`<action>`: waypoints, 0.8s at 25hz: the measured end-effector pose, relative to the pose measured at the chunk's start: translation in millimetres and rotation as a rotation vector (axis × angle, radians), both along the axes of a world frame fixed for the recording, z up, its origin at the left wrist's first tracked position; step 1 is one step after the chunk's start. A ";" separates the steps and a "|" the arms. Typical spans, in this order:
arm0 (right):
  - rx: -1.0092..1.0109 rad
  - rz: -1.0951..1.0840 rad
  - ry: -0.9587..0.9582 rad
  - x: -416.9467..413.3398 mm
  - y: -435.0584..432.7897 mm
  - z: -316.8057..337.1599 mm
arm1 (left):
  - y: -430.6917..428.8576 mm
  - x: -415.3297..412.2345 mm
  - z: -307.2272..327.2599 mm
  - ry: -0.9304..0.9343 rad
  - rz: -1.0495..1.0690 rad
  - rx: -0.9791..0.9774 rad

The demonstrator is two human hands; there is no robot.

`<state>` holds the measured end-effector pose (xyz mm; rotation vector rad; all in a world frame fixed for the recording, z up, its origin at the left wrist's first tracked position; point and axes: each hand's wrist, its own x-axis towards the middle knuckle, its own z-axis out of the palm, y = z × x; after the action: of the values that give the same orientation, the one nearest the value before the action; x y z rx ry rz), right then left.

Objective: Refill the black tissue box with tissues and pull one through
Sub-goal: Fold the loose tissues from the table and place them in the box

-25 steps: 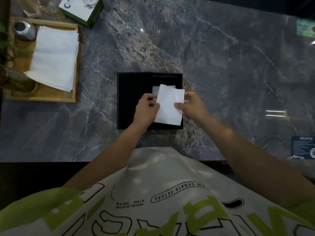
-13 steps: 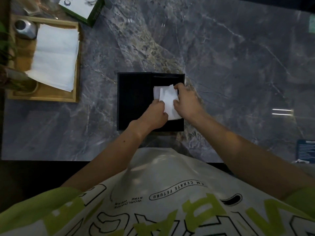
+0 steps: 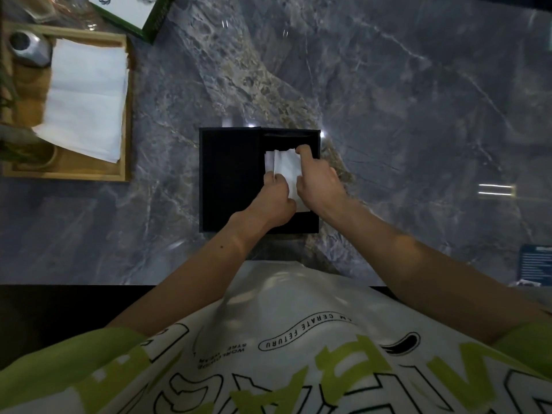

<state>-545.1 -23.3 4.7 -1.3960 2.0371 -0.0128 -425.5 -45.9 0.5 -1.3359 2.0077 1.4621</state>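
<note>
Single head-worn view, looking steeply down, close over marble table point(image 3: 388, 115)

My left hand point(image 3: 276, 201) curls over the near left corner of the tissues point(image 3: 285, 165). My right hand point(image 3: 318, 183) covers their right edge, so I cannot tell whether its fingers point(image 3: 304, 150) pinch or only press. The black tissue box point(image 3: 230, 180) is too dark inside to make out. The top edge cuts off the green-and-white carton point(image 3: 134, 10), and the right edge cuts off the dark card point(image 3: 536, 264), whose print is too small to read.
</note>
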 end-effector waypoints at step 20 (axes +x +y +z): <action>0.114 0.191 0.046 4.3 3.9 2.2 | 2.8 -1.2 9.2 -0.100 -0.067 -0.045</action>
<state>-540.7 -19.5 6.9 -1.5239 1.9014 0.2157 -426.7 -43.1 9.6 -1.3188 2.0123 1.3019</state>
